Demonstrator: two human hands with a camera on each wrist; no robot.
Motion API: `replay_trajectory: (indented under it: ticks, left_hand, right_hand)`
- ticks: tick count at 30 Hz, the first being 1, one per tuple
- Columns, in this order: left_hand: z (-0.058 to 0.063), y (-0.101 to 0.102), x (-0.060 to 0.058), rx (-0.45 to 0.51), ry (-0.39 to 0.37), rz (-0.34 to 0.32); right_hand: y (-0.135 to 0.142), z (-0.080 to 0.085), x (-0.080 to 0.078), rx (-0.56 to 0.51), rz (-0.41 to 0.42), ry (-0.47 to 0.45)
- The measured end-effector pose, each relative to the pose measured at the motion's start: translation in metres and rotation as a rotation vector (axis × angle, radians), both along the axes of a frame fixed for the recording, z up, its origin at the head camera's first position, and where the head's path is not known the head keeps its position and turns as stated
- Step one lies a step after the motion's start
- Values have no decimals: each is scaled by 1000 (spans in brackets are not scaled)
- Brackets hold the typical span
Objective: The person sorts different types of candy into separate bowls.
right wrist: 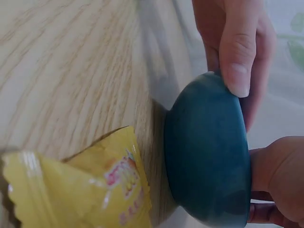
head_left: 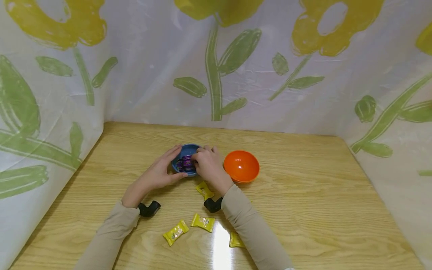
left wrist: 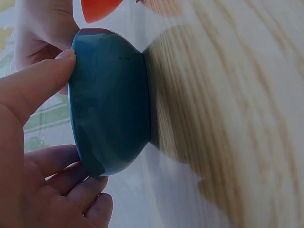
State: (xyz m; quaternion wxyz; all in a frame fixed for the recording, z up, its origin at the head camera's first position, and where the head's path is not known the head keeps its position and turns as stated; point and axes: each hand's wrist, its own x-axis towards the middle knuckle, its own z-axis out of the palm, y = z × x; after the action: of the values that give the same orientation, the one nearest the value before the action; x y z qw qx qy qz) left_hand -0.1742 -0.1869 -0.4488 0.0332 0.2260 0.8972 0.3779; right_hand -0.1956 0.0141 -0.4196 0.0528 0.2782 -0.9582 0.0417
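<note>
In the head view, purple-wrapped candies (head_left: 185, 163) lie in a small blue bowl (head_left: 187, 149) on the table. My left hand (head_left: 158, 173) holds this bowl from the left, thumb on the near rim and fingers round the far side. Over the bowl's right rim reaches my right hand (head_left: 210, 165), its fingertips down among the purple wrappers; I cannot tell whether they pinch one. Both wrist views show the bowl's outer wall (left wrist: 111, 104) upright on its base, hiding the candies. Beside it in the right wrist view lies a yellow-wrapped candy (right wrist: 102, 185).
An orange bowl (head_left: 241, 167) stands just right of my right hand. Nearer me lie more yellow-wrapped candies (head_left: 176, 232), one (head_left: 236, 240) partly under the right sleeve. Black wrist-camera pieces (head_left: 149, 209) stick out by both cuffs. A flower-printed curtain (head_left: 162, 75) encloses the wooden table (head_left: 310, 210).
</note>
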Motion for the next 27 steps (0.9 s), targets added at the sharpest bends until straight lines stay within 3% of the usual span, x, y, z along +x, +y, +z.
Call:
replay_trajectory:
  ticks: [7, 18, 22, 27]
  left_hand:
    - [1, 1, 0, 10, 18, -14]
    - [0, -2, -1, 40, -1, -21]
    - [6, 0, -2, 46, -11, -57]
    - [25, 4, -3, 54, -7, -94]
  right_hand:
    - [3, 1, 1, -61, 19, -17]
    - [17, 28, 17, -218, 110, -17]
    - [25, 40, 29, -282, 153, 8]
    - [33, 53, 50, -303, 231, 61]
